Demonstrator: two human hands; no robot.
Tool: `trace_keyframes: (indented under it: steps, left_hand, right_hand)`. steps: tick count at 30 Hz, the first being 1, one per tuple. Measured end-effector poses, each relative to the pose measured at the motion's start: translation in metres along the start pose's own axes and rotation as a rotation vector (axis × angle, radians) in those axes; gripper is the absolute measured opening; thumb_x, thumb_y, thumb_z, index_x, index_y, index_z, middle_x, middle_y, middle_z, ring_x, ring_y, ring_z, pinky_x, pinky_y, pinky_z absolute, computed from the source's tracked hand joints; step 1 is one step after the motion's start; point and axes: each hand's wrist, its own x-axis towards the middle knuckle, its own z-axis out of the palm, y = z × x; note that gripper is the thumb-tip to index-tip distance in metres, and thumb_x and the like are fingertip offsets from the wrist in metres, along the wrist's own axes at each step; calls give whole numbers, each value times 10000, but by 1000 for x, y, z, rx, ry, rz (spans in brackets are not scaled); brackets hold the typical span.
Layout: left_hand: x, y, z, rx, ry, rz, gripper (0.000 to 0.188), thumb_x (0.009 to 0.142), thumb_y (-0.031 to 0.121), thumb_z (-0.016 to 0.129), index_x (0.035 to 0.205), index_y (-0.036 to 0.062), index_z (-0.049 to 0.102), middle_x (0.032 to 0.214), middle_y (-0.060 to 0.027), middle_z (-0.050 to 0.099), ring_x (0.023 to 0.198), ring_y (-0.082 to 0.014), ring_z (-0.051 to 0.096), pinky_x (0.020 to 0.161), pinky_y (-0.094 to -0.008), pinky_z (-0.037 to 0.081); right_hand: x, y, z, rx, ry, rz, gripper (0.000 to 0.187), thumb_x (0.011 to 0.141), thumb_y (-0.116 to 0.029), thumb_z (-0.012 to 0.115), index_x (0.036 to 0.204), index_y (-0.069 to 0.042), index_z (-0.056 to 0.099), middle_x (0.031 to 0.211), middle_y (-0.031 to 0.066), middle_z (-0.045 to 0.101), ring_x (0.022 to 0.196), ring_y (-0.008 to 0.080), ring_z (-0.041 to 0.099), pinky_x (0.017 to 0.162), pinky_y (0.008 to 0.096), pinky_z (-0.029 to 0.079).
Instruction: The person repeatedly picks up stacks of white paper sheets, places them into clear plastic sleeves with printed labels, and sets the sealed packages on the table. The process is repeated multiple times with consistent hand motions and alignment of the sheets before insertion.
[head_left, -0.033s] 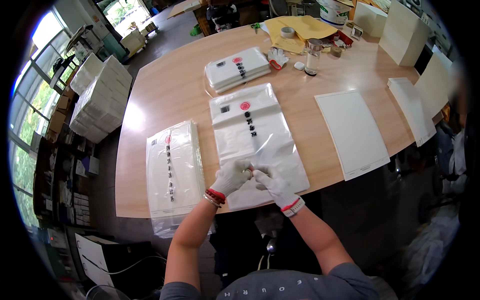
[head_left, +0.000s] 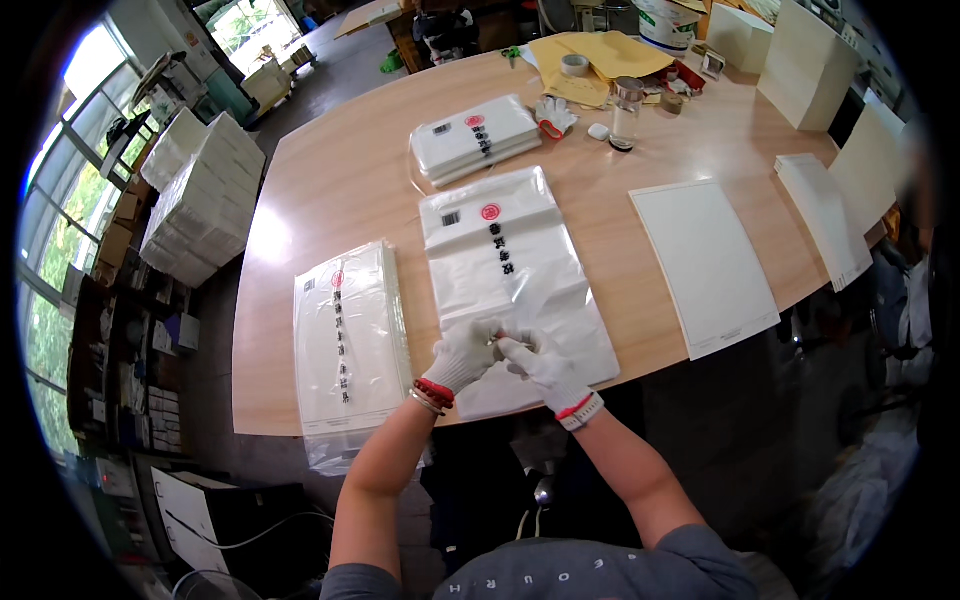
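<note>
Both of my hands wear white knit gloves and meet over the lower half of a flat stack of clear plastic bags (head_left: 530, 270). The bags carry a red round mark, black lettering and a barcode patch. My left hand (head_left: 466, 352) has its fingers curled closed, tips against the other hand. My right hand (head_left: 541, 362) is pinched closed beside it. Whatever lies between the fingertips is hidden or too small to name. To the left rests a filled plastic bag (head_left: 345, 330) with white sheets inside, its open end hanging over the table's near edge.
More folded bags (head_left: 480, 140) lie farther back, with a spare glove (head_left: 556, 116) and a glass bottle (head_left: 626, 115) beside them. White sheets (head_left: 705, 265) are on the right, near paper stacks (head_left: 825, 220). Yellow envelopes (head_left: 600, 60) and a tape roll (head_left: 575, 65) sit at the back.
My right hand has shifted slightly to the left, and the fingertips of both hands are closer together. The bags and sheets stay in place.
</note>
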Motion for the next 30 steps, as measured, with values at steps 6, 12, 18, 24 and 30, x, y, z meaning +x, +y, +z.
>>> trace_keyframes:
  steps: [6,12,18,24,30]
  left_hand:
    - [9,-25,-14,-1062,52,118,129,850,131,589,806,40,509,731,-57,591,680,-117,576,611,-237,463]
    - [15,15,-1,-632,247,31,27,808,29,511,821,36,488,752,-46,586,617,-98,540,499,-243,420]
    - [-22,80,-13,-253,384,383,153,781,5,546,926,-9,500,834,-123,628,826,-223,644,659,-319,490]
    - [-50,68,-12,58,512,340,348,754,80,645,1077,30,525,888,-142,638,841,-309,629,742,-382,496]
    - [-100,81,-1,390,754,637,570,630,30,718,1141,7,467,1155,-176,518,1098,-363,491,921,-432,415]
  right_hand:
    - [8,34,-71,-1046,267,-376,214,776,-260,671,775,-58,601,809,58,617,658,223,549,615,323,441]
    - [-43,-3,-26,-1011,332,-1279,276,779,-111,643,1002,25,554,1015,229,568,1004,409,532,878,421,427]
    - [48,9,9,-1298,225,-1201,189,811,-72,584,976,19,581,935,169,589,907,335,563,832,373,456]
    - [-58,1,-22,-912,-199,-830,186,846,-156,569,962,-18,614,904,133,610,862,280,583,806,334,468]
    - [-109,-11,-206,-1776,567,-432,379,758,-205,604,1105,-70,537,1036,140,576,1021,305,533,888,433,408]
